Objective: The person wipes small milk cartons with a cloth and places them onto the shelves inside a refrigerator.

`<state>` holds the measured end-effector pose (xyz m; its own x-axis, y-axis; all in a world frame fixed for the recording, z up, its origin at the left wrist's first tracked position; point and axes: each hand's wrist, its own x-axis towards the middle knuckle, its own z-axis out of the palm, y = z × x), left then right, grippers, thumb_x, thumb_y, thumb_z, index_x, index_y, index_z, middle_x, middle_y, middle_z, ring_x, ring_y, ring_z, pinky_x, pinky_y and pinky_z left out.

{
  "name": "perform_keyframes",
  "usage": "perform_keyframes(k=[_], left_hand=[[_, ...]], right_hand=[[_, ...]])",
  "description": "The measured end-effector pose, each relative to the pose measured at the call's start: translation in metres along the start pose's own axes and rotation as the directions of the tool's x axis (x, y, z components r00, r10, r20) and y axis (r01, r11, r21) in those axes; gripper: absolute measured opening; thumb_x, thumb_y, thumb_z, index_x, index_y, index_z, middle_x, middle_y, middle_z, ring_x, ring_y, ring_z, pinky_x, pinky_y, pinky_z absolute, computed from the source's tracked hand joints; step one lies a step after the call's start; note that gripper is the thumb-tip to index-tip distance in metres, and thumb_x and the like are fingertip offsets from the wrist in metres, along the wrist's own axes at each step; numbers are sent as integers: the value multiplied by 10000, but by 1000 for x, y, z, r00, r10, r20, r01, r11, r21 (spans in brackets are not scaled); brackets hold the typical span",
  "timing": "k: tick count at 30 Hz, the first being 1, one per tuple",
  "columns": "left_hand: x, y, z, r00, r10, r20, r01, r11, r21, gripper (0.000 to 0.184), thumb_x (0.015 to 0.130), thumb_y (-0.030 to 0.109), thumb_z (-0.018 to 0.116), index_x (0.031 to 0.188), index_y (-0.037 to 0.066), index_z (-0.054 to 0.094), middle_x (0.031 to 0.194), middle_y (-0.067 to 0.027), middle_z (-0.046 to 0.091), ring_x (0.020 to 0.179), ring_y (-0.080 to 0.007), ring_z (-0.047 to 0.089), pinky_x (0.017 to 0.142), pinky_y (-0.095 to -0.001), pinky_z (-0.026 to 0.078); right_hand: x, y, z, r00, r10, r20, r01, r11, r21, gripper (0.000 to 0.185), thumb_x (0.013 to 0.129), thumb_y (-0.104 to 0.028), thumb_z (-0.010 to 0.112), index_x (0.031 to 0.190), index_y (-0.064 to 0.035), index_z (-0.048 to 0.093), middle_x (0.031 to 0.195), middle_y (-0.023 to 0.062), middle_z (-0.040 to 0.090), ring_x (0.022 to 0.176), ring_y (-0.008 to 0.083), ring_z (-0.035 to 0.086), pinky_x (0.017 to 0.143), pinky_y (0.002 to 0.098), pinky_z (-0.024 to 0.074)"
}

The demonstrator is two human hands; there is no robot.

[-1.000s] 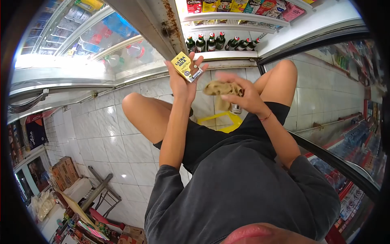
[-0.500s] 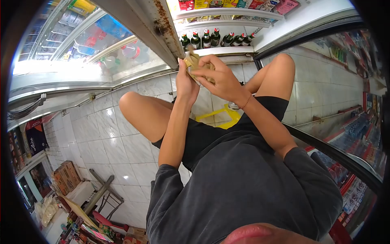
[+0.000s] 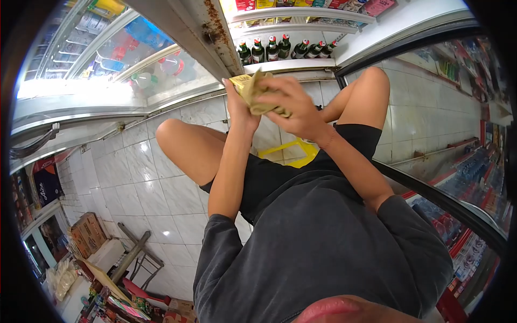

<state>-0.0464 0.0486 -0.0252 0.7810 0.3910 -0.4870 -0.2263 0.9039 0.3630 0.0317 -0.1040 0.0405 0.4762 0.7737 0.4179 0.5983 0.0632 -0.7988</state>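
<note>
Two bare hands are meeting right in front of an open display fridge (image 3: 301, 65), one on the goods and one on the rag. The left hand (image 3: 242, 114) has hold of a small yellow Ultra Milk carton (image 3: 240, 80), thumb up along its left edge; most of those fingers are hidden, so can't tell exactly how they wrap round it. Right hand (image 3: 300, 110) has a crumpled tan cloth (image 3: 260, 96) bunched under partly curled fingers, pressed up against the carton and covering a good chunk of its front — the fingers are a bit blurry. So neither hand is empty, and the carton sits between them, out beyond the knees, just below the foot of a rusty post (image 3: 215, 27).

Behind that, on the bottom shelf, seven green glass bottles (image 3: 272, 50): four upright on the left, three leaning on the right. Above them is a row of colourful packs (image 3: 312, 4), cut off by the top of the view, with a pink one (image 3: 379, 7) at the right end.

Down between the legs there's a yellow plastic frame (image 3: 305, 155) over the white tiles (image 3: 132, 180), partly hidden by black shorts (image 3: 272, 180). Glass door (image 3: 425, 102) swung open on the right, and a cardboard box (image 3: 89, 235) way off to the left.
</note>
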Motion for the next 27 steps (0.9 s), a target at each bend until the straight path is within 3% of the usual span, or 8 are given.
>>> perform_keyframes(k=[2, 6, 10, 12, 14, 18, 20, 27], left_hand=[[0, -4, -4, 1000, 1, -21, 0, 999, 35, 668, 1066, 641, 360, 1333, 65, 570, 1232, -128, 659, 1103, -261, 669, 980, -411, 575], [-4, 0, 1, 998, 35, -55, -35, 999, -4, 677, 1082, 614, 343, 1360, 30, 545, 1159, -134, 662, 1089, -267, 660, 913, -407, 580], [-10, 12, 7, 971, 16, 238, -5, 999, -48, 678, 1099, 576, 339, 1399, -11, 497, 1101, -142, 626, 1017, -289, 638, 900, -430, 574], [-22, 9, 30, 983, 101, 151, -115, 989, 91, 627, 1100, 572, 347, 1384, 45, 533, 1050, -130, 634, 951, -271, 655, 856, -414, 576], [-20, 3, 28, 985, 109, 133, -124, 986, 111, 596, 1122, 519, 309, 1414, 47, 528, 1033, -122, 636, 932, -262, 662, 832, -384, 572], [-19, -13, 29, 955, 236, 178, -290, 870, 399, 692, 1119, 556, 247, 1430, 11, 542, 1083, -123, 682, 930, -227, 679, 838, -348, 564], [-16, -21, 24, 803, 445, 395, -593, 532, 605, 749, 1114, 567, 222, 1396, -33, 571, 1181, -147, 688, 998, -207, 679, 868, -339, 564], [-15, -13, 10, 733, 416, 538, -671, 314, 672, 679, 1131, 463, 255, 1433, -78, 531, 1047, -150, 733, 936, -195, 683, 837, -312, 530]], right_hand=[[6, 13, 6, 955, -268, 125, 290, 932, -219, 457, 790, -34, 776, 1229, -155, 739, 1290, 71, 653, 1172, 307, 597, 1013, 390, 506], [3, 38, -10, 988, -154, 1, 147, 937, -316, 402, 850, -75, 726, 1242, -163, 740, 1192, 58, 703, 1083, 283, 625, 970, 403, 513], [4, 48, -39, 985, 46, -164, -97, 944, -316, 417, 855, 16, 706, 1265, -58, 698, 1164, 100, 729, 1040, 255, 682, 953, 345, 531], [1, 50, -37, 955, 198, -221, -230, 964, -132, 380, 892, -9, 698, 1271, -39, 685, 1144, 91, 735, 1060, 198, 672, 965, 316, 517], [8, 24, -35, 887, 435, -154, -354, 856, 378, 376, 908, -16, 696, 1283, -38, 681, 1159, 81, 712, 1100, 167, 648, 973, 306, 510], [17, -8, -23, 981, 132, -143, -113, 985, 132, 418, 883, 18, 693, 1296, -44, 685, 1187, 93, 673, 1107, 200, 649, 965, 319, 520], [18, -18, -13, 995, -69, -68, 61, 992, -112, 459, 825, -4, 716, 1278, -76, 695, 1153, 107, 648, 1027, 307, 665, 946, 379, 535], [39, 17, -34, 977, 206, -57, -207, 978, -8, 374, 862, -74, 730, 1235, -62, 705, 1063, 107, 695, 940, 274, 697, 864, 352, 559]])
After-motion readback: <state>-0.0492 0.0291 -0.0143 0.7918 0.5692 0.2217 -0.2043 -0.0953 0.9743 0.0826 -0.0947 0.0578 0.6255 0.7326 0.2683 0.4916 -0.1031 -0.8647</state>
